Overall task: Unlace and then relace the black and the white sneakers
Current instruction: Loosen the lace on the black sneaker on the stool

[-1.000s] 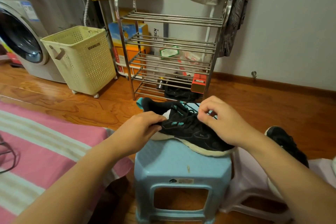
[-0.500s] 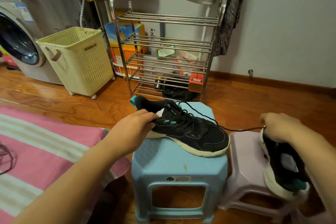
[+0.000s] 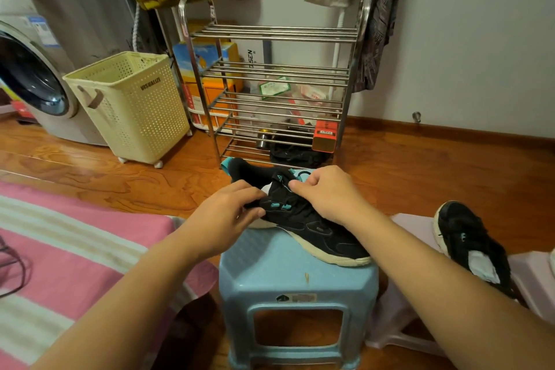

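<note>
1. Now both hands are back on the black sneaker [image 3: 303, 219]; half a second ago the right hand [image 3: 327, 195] was out at the right, pulling lace.
2. Right hand's fingers are curled, pinching at the tongue near the collar.
3. Left hand [image 3: 228, 213] grips the sneaker's near side by the teal eyelets, as before.
4. Sneaker lies on the blue stool [image 3: 297, 276], toe pointing right.
5. Second black sneaker [image 3: 471, 246] rests on the pale stool [image 3: 417, 225] at the right; earlier it looked lifted.
</note>
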A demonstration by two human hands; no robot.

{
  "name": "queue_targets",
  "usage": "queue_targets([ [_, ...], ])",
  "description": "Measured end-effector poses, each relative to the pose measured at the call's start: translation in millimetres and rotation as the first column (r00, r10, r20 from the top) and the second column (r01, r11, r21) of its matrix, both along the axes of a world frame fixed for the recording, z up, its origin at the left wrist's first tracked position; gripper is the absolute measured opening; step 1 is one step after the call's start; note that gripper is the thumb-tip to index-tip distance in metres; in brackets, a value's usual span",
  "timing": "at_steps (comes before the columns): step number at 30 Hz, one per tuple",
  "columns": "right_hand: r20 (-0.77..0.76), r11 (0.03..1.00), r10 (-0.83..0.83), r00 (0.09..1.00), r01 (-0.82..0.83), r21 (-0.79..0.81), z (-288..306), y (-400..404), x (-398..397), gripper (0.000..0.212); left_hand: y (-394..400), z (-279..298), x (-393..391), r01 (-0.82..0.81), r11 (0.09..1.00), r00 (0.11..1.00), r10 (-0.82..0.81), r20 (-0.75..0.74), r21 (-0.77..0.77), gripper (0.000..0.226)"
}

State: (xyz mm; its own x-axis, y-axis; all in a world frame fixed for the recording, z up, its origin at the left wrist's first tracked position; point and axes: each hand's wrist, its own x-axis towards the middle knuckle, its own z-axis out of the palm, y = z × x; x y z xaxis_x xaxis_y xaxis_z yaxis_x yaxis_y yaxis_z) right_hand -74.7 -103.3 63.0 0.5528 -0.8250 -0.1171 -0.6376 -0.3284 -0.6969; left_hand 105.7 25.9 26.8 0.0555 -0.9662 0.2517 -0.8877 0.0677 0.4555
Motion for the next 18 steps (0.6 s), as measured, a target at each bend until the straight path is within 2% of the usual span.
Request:
queue_targets([
  [3, 0.03, 0.982, -0.011, 0.999, 0.005, 0.191, 11.2, -9.1, -6.0, 0.032, 0.2, -1.6, 1.4, -0.024, 1.0, 0.999, 0.024, 0.023, -0.01, 0.017],
  [4, -0.011, 0.977, -0.025, 1.0, 0.027, 0.21, 12.9, -12.2, -11.7, 0.026, -0.2, -1.7, 1.4, -0.041, 0.999, 0.999, 0.042, 0.023, -0.011, 0.017],
  [5, -0.101, 0.983, -0.046, 0.994, 0.063, 0.174, 12.6, -16.4, -18.6, 0.021, -0.8, -1.6, 1.3, -0.057, 0.998, 0.998, 0.057, 0.027, -0.01, 0.016],
  [7, -0.308, 0.986, -0.167, 0.937, 0.164, -0.037, 5.9, -30.0, -38.2, 0.011, -2.3, -2.1, 0.7, -0.068, 0.998, 0.996, 0.068, 0.058, -0.012, 0.015],
  [9, -0.347, 0.925, -0.378, 0.858, 0.332, -0.186, -3.7, -51.9, -66.4, 0.004, -1.8, -2.2, 1.6, -0.085, 0.996, 0.995, 0.085, 0.057, 0.0, 0.013],
  [10, -0.305, 0.889, -0.457, 0.836, 0.425, -0.168, -7.8, -65.3, -80.9, 0.007, -1.3, -1.6, 1.8, -0.089, 0.996, 0.995, 0.089, 0.039, 0.012, 0.013],
  [12, -0.198, 0.83, -0.547, 0.813, 0.558, -0.001, -13.3, -89.5, -105.4, 0.009, -0.7, -0.7, 0.7, -0.089, 0.996, 0.996, 0.088, 0.024, 0.023, 0.012],
  [14, -0.126, 0.765, -0.602, 0.789, 0.614, 0.192, -20.1, -99.1, -115.2, 0.009, -2.2, -0.3, -1.9, -0.101, 0.995, 0.994, 0.1, 0.034, 0.008, 0.011],
  [16, -0.087, 0.653, -0.657, 0.749, 0.623, 0.43, -25.8, -98.1, -115.8, 0.008, -3.7, 0.0, -6.1, -0.122, 0.992, 0.992, 0.122, 0.031, 0.004, 0.012],
  [18, 0.043, 0.518, -0.735, 0.676, 0.519, 0.68, -24.4, -94.7, -111.0, 0.006, -3.8, -0.2, -9.1, -0.136, 0.991, 0.99, 0.136, 0.033, 0.009, 0.012],
])
